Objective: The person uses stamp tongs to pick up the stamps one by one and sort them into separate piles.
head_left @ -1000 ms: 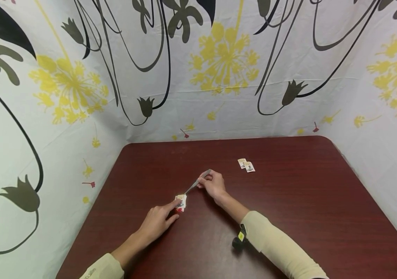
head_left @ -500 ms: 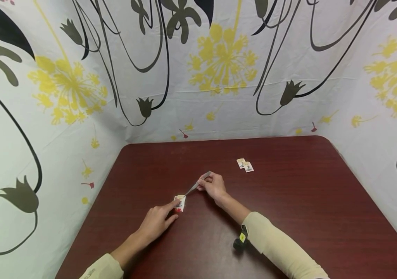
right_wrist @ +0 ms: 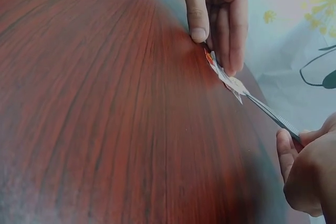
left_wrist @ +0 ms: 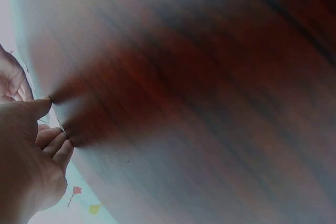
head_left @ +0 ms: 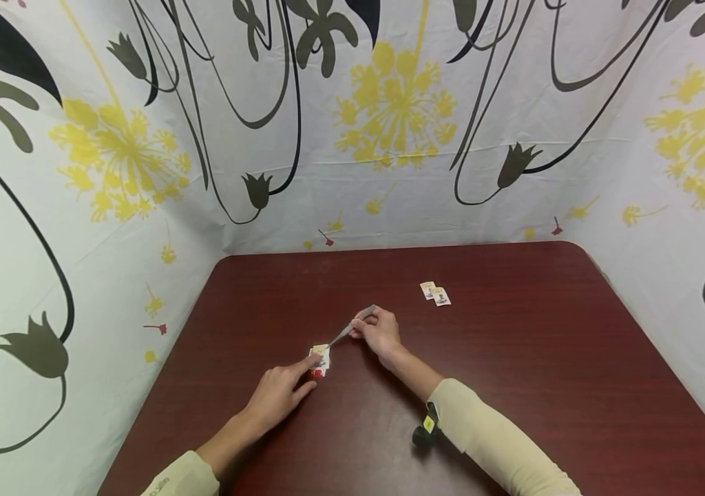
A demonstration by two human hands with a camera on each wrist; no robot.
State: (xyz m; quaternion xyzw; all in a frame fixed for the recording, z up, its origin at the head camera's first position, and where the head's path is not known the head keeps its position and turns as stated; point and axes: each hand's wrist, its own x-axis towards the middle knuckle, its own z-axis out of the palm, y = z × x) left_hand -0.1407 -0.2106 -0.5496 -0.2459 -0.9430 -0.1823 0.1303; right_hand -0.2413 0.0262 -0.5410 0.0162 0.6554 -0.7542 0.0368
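Observation:
My right hand [head_left: 379,332] pinches a pair of metal tweezers [head_left: 350,326], which slant down to the left. In the right wrist view the tips of the tweezers [right_wrist: 268,111] meet the far end of a small pile of white paper stickers [right_wrist: 236,85]. Printed figures and a red patch show on the pile [head_left: 320,364] in the head view. The left hand [head_left: 278,396] presses the pile with its extended index finger, and its thumb rests on the table beside it. Whether the tips hold one sheet cannot be told.
Two more small printed stickers [head_left: 436,294] lie partly overlapped further back on the dark red wooden table [head_left: 513,331]. A black camera [head_left: 423,434] hangs by the right cuff. Patterned white cloth [head_left: 328,138] surrounds the far and side edges.
Both hands stay almost where they were, left finger on the pile and tweezers at its far end. The top of the pile looks slightly shifted toward the far side since half a second ago.

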